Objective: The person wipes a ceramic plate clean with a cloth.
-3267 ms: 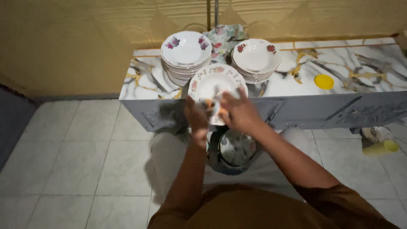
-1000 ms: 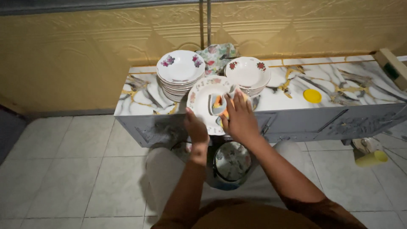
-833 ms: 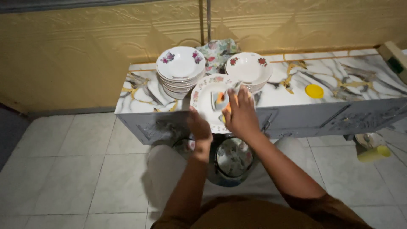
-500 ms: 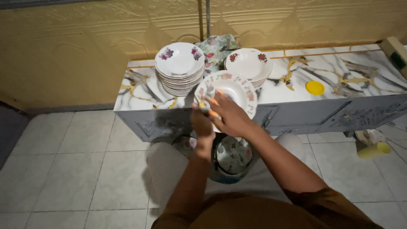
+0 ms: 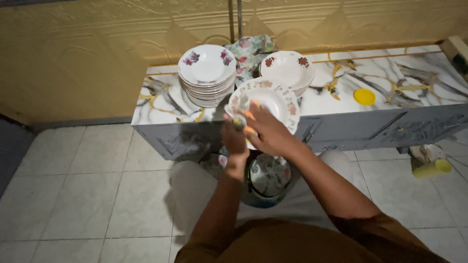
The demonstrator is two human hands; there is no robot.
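1. Marble-patterned cabinet top [image 5: 370,85] against a yellow wall; tiled floor below.
2. Two plate stacks [image 5: 207,73], near a yellow lid [image 5: 364,96].
3. Left hand [image 5: 235,141] grips the floral plate [image 5: 273,100] at the cabinet's front edge.
4. Right hand [image 5: 268,134] presses a cloth [image 5: 240,120] on it.

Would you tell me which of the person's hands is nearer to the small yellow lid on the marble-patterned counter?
The right hand. It lies on the floral plate, left of the yellow lid; the left hand is farther left, at the plate's lower edge.

A marbled cabinet top [image 5: 419,73] carries two bowl stacks [image 5: 207,73], floral cloth [image 5: 248,48], yellow lid [image 5: 364,96].
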